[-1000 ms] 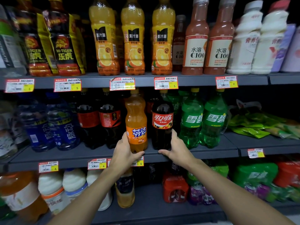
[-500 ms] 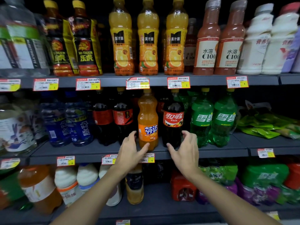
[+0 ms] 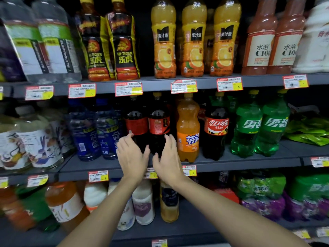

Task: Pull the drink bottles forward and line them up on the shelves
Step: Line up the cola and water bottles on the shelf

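loosely spread left hand, right hand, colas

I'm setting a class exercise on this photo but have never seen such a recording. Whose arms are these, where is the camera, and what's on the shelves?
No machine here: the arms belong to a person wearing a camera on the head, so you see their view, forward and down. They face shop shelves. On the middle shelf stand blue bottles, two dark cola bottles, an orange soda bottle, a red-labelled cola bottle and two green bottles. The left hand and right hand are open and hold nothing; they reach toward the dark cola bottles, which seem to stand further back than the orange one.
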`<state>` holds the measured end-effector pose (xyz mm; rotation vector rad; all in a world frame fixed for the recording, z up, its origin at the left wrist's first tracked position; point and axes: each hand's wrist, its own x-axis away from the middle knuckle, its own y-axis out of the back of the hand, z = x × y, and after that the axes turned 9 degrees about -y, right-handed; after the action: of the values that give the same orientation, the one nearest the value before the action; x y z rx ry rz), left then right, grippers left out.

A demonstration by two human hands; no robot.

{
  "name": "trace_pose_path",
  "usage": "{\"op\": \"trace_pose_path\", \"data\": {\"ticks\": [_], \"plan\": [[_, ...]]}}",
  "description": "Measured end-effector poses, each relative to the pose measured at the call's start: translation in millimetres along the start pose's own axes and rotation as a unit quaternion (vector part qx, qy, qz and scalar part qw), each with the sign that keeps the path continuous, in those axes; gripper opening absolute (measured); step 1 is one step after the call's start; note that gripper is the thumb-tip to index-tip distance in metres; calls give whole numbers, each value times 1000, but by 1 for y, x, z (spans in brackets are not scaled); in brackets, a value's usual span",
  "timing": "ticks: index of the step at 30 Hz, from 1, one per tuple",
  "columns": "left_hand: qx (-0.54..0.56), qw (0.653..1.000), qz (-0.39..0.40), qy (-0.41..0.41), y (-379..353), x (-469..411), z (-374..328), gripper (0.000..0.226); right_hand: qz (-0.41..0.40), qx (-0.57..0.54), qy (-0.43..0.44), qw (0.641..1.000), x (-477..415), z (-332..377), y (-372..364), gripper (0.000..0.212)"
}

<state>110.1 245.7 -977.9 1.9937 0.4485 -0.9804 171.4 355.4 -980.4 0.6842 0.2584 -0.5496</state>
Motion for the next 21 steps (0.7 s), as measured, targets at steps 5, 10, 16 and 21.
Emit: {"op": "trace_pose_path", "data": {"ticks": [5, 10, 16, 21], "plan": [[110, 980, 55, 155, -13, 0, 5, 95, -33, -6, -111, 993, -9, 13, -27, 89], [150, 971, 89, 166, -22, -1, 14, 108, -38, -10, -161, 986, -27, 11, -34, 95], [189, 966, 98, 148, -25, -4, 23, 91, -57, 6, -144, 988, -24, 6, -40, 90], [198, 968, 99, 117, -17, -2, 35, 76, -67, 33, -108, 991, 5, 11, -44, 81]]}}
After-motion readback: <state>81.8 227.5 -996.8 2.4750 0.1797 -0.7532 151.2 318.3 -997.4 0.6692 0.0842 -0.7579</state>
